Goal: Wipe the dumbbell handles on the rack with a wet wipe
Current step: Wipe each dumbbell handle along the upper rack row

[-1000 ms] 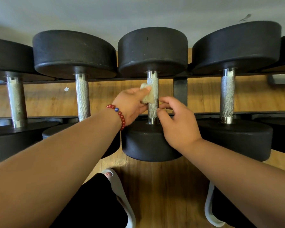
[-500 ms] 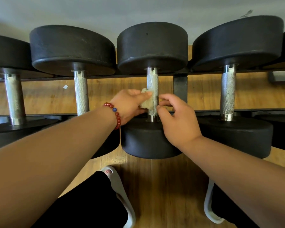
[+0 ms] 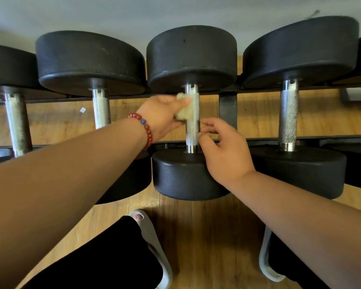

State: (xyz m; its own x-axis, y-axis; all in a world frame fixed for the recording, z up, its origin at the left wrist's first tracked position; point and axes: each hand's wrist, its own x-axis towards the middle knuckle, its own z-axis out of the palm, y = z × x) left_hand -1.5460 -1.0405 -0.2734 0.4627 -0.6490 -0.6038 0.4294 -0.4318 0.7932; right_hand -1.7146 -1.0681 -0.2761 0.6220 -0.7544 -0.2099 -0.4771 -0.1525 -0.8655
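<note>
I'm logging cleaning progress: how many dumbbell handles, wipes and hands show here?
dumbbell handles: 4
wet wipe: 1
hands: 2, the left hand and right hand
total: 7

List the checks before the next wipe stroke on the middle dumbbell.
1. Wet wipe held: ok, bunched in the left grip.
2. Wipe contact: ok, pressed on the upper left side of the middle handle.
3. Right grip steadying: cannot tell; its fingertips are at the lower handle, hold unclear.
4. Lower handle free for a down stroke: not ok, those fingertips are there.
5. Far side of the handle wiped: cannot tell, hidden.
6. Next handle on the right free: ok, nothing on it.
</note>
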